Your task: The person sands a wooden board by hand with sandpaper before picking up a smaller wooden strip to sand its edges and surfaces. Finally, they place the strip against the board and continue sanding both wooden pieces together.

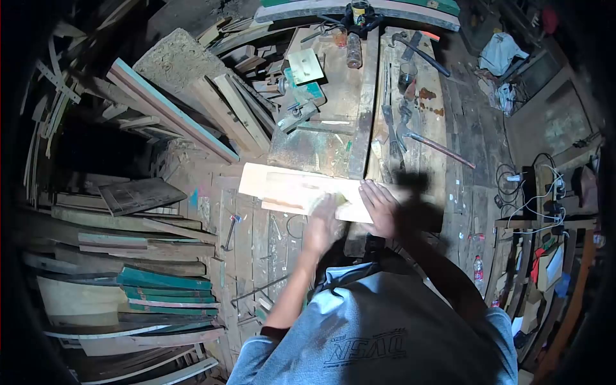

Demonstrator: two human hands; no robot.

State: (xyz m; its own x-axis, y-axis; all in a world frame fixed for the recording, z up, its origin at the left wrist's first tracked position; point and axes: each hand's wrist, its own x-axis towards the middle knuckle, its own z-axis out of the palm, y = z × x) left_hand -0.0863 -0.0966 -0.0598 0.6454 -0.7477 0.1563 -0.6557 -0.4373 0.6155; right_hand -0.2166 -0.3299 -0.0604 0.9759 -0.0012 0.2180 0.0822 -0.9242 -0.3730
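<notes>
In a cluttered workshop stacked with timber, the left hand (323,221) and right hand (380,206) press flat, fingers spread, on a pale board (282,187) across the tool-strewn table (340,83).

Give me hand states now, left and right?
Left hand: pressed on the pale wooden board, possibly over something small; grip cannot be told.
Right hand: open, fingers spread flat on the board.

A pale wooden board (289,187) lies flat across the workbench's near end.

hammer (423,56) on workbench (333,83) | bottle (353,51) upright – stacked planks (160,282) left | cables (532,192) right
</notes>
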